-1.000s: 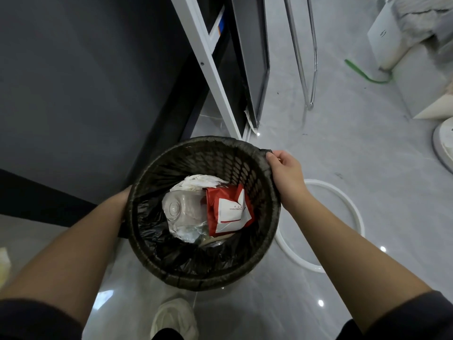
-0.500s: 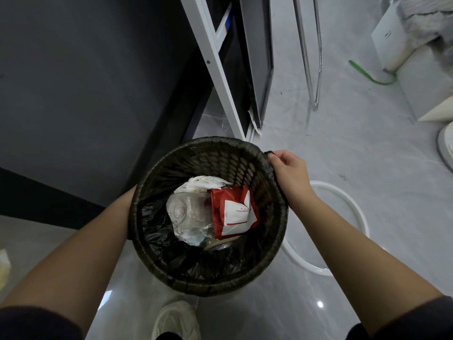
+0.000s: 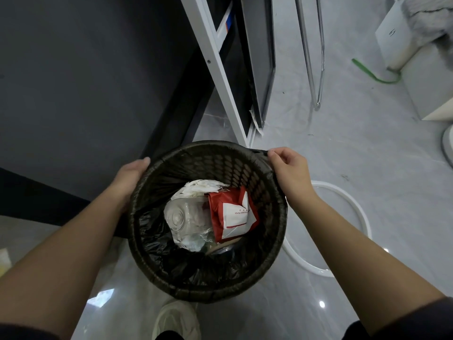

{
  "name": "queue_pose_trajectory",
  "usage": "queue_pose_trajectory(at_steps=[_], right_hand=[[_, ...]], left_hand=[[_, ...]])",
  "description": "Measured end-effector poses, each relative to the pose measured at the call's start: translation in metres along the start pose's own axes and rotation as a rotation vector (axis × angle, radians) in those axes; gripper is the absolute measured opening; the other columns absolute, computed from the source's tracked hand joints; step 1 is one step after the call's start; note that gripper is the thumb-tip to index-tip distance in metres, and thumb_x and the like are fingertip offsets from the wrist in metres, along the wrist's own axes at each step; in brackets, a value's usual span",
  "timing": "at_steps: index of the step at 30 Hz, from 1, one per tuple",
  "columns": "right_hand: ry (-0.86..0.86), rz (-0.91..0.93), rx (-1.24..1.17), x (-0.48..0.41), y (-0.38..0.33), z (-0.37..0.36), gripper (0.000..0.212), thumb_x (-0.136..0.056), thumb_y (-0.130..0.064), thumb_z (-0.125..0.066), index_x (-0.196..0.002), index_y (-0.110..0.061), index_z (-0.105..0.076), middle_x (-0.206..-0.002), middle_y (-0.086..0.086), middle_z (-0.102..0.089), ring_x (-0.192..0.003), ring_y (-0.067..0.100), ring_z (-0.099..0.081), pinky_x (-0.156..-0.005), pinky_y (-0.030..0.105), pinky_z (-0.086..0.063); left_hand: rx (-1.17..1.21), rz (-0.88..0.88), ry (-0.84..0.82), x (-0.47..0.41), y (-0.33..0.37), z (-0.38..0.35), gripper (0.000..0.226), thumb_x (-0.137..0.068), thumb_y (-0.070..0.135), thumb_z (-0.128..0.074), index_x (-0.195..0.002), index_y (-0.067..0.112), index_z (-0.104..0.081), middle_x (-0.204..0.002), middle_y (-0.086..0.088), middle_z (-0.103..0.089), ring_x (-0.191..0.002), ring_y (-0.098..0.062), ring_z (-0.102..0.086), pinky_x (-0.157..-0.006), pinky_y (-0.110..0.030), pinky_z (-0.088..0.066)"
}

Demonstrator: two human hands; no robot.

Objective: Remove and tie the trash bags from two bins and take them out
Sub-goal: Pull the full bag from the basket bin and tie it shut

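The task is at its opening stage, by my reading: the first trash bag [image 3: 157, 231] lines the woven bin [image 3: 220, 288] and has not yet been lifted out, tied or carried off, and no second bin is in view

The right hand [image 3: 289, 168] pinches the black edge of the bag between thumb and fingertips, just where it folds over the rim beside that hand. The left hand [image 3: 130, 175] lies against the outer wall on the opposite side, one digit tip on the rim. Its other fingers are hidden behind the bin, so I cannot tell whether it grasps the bag's edge, the bin, or merely steadies it

Between the two hands and below them, inside the bag, sit a clear plastic bottle [image 3: 181, 217], a red and white packet [image 3: 232, 212] and crumpled white paper [image 3: 201, 187]. The far rim shows bare weave, so the liner looks partly peeled there

What is left seems to be nearly everything: free the edge all round, draw it up, knot it, repeat at the other bin, then take both out
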State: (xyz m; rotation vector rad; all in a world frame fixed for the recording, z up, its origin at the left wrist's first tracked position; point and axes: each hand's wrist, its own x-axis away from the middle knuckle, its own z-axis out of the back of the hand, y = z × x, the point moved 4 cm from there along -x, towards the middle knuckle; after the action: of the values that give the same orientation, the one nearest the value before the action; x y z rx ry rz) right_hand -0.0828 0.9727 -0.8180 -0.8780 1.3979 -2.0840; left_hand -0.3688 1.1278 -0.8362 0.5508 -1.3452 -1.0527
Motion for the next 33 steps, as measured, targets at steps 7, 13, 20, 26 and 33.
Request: queue_pose_trajectory(at_steps=[7,13,20,26,33], right_hand=[[-0.001,0.297,0.136,0.015,-0.019,-0.007,0.014,-0.094,-0.021,-0.056,-0.085,-0.027,-0.065,-0.074,0.013,-0.067,-0.068,0.017,-0.061,-0.068,0.024,-0.049],[0.007,0.252,0.232,0.011,-0.021,-0.009,0.010,-0.093,-0.025,-0.056,-0.090,-0.024,-0.064,-0.065,-0.005,-0.058,-0.062,0.006,-0.053,-0.061,0.016,-0.042],[-0.185,-0.162,0.195,-0.005,-0.006,-0.009,0.028,-0.092,-0.030,-0.058,-0.074,-0.009,-0.062,-0.065,0.002,-0.058,-0.060,0.014,-0.054,-0.048,0.019,-0.044],[0.036,0.311,0.204,0.010,-0.019,-0.012,0.016,-0.095,-0.022,-0.052,-0.083,-0.016,-0.060,-0.070,-0.003,-0.060,-0.066,0.005,-0.053,-0.062,0.014,-0.042],[-0.004,0.332,0.194,0.029,-0.028,0.005,0.016,-0.094,-0.028,-0.056,-0.084,-0.016,-0.055,-0.067,0.000,-0.056,-0.056,0.005,-0.046,-0.052,0.009,-0.037]], left_hand=[[-0.333,-0.593,0.235,0.014,0.034,0.015,0.022,-0.095,0.026,-0.050,-0.074,0.020,-0.054,-0.068,0.007,-0.051,-0.068,-0.007,-0.046,-0.068,-0.029,-0.040],[-0.506,-0.566,0.286,0.027,0.040,0.011,0.025,-0.092,0.033,-0.053,-0.081,0.012,-0.061,-0.076,-0.002,-0.061,-0.074,-0.016,-0.055,-0.074,-0.032,-0.044],[-0.692,-0.568,0.246,0.024,0.056,-0.003,0.011,-0.086,0.023,-0.063,-0.091,0.015,-0.069,-0.085,0.002,-0.065,-0.082,-0.016,-0.058,-0.076,-0.025,-0.041],[-0.573,-0.707,0.289,0.032,0.058,-0.011,0.007,-0.089,0.019,-0.055,-0.090,0.017,-0.063,-0.080,0.006,-0.063,-0.076,-0.009,-0.058,-0.074,-0.023,-0.045],[-0.537,-0.735,0.291,0.057,0.055,0.015,0.009,-0.090,0.027,-0.058,-0.094,0.019,-0.059,-0.089,0.006,-0.063,-0.088,-0.005,-0.059,-0.076,-0.009,-0.040]])
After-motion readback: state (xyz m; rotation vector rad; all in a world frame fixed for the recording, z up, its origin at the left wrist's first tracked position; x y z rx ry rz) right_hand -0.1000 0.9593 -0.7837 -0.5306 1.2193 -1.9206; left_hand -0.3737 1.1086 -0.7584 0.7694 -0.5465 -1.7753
